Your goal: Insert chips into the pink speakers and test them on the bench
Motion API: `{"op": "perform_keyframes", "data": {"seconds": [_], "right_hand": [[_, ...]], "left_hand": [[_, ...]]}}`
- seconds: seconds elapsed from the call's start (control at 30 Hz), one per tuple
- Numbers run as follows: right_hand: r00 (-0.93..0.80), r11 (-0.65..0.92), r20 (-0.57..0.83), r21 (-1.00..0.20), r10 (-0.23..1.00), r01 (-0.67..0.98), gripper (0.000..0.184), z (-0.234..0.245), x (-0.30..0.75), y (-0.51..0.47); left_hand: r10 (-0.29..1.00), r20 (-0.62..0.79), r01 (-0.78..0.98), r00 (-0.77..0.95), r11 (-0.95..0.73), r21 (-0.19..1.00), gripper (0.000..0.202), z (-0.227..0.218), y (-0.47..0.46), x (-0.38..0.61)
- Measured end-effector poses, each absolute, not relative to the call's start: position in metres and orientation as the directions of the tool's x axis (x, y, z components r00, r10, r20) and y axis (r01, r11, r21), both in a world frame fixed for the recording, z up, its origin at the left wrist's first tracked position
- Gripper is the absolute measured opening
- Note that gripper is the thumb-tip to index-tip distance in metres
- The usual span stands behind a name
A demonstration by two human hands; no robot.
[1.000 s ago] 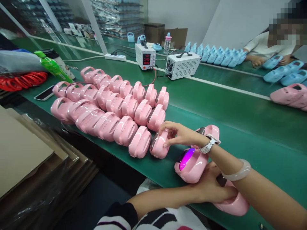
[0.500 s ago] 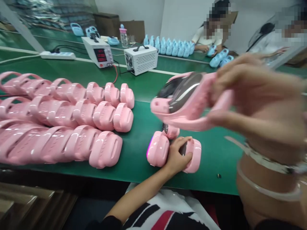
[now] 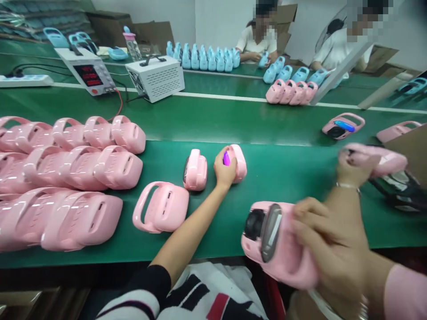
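Note:
My left hand [image 3: 225, 171] is stretched forward over the green belt and closed on a pink handled device [image 3: 237, 162] that shows a purple light. Just left of it a second pink device [image 3: 195, 169] stands upright, and a third [image 3: 160, 206] lies flat with its handle to the left. My right hand [image 3: 328, 242] grips another pink device [image 3: 276, 244] with a dark lens and a grey panel, low at the belt's near edge. The hand is partly blurred.
Rows of pink devices [image 3: 66, 178] fill the left of the green belt [image 3: 283, 178]. A power supply [image 3: 88, 73] and a white box [image 3: 156, 78] stand behind. Another person's blurred hand [image 3: 353, 171] holds a pink device [image 3: 373, 160] at right. Blue devices [image 3: 203, 58] and seated co-workers are at the back.
My right hand has brought its pink device down from mid-air to the belt's near edge. My left hand has shifted onto the lit device alone. The view has swung to the right.

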State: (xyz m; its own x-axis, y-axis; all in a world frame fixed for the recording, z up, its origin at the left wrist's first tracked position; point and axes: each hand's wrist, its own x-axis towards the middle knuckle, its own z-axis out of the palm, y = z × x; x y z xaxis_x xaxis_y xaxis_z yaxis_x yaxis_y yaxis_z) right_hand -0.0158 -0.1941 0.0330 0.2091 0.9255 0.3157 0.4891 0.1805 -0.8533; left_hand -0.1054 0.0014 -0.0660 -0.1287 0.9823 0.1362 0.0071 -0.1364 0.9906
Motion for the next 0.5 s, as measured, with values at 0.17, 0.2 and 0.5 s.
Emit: {"op": "perform_keyframes", "data": {"seconds": [0.17, 0.2, 0.5], "right_hand": [[0.208, 0.189, 0.319, -0.858, 0.925, 0.477, 0.034, -0.007, -0.044, -0.159], [0.201, 0.194, 0.314, -0.867, 0.928, 0.459, 0.031, -0.012, -0.045, -0.154], [0.427, -0.016, 0.181, -0.908, 0.886, 0.418, 0.021, -0.052, 0.017, -0.193]], "left_hand": [[0.986, 0.143, 0.057, 0.084, -0.148, 0.987, 0.047, -0.022, -0.023, -0.139], [0.955, 0.230, 0.069, 0.189, -0.246, 0.967, 0.042, -0.008, -0.034, -0.159], [0.976, -0.146, 0.835, -0.162, 0.214, 0.506, 0.034, 0.005, -0.069, -0.327]]}}
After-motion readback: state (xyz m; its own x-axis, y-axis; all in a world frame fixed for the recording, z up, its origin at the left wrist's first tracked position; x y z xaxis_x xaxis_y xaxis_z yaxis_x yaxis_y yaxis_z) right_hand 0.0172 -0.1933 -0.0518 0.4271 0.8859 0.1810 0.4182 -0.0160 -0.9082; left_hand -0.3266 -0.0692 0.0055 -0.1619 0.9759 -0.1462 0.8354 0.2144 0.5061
